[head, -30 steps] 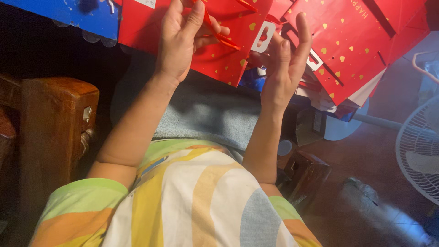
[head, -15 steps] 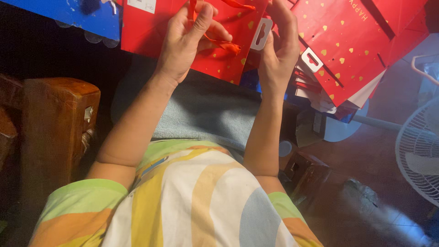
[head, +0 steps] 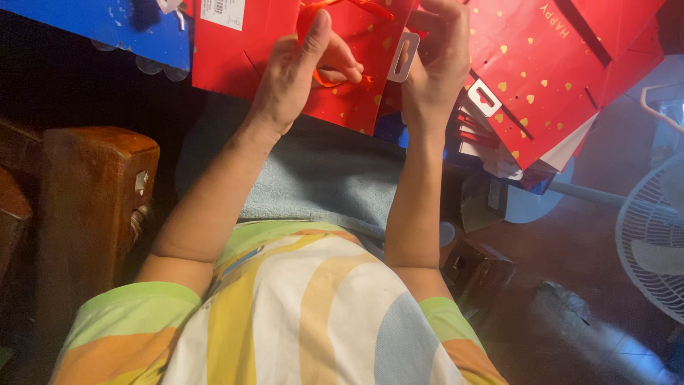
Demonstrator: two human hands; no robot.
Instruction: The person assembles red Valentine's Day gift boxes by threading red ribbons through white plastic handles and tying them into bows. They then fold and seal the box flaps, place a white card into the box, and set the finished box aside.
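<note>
My left hand (head: 299, 71) pinches an orange ribbon handle (head: 335, 78) against a red paper gift bag (head: 242, 57) with small gold hearts, held flat above my lap. My right hand (head: 438, 60) grips the same bag at its right edge, next to a white hang tab (head: 403, 55). Both arms reach forward from my striped, multicoloured shirt. The upper part of the bag runs out of the frame.
More red gift bags (head: 563, 78) lie stacked to the right. A blue bag (head: 92, 25) sits at the top left. A grey-blue towel (head: 320, 178) covers my lap. A wooden armrest (head: 92, 192) is on the left, a white fan (head: 655, 235) on the right.
My right hand has moved left from the stacked bags onto the bag in front. My left hand's fingers have closed on the orange ribbon.
</note>
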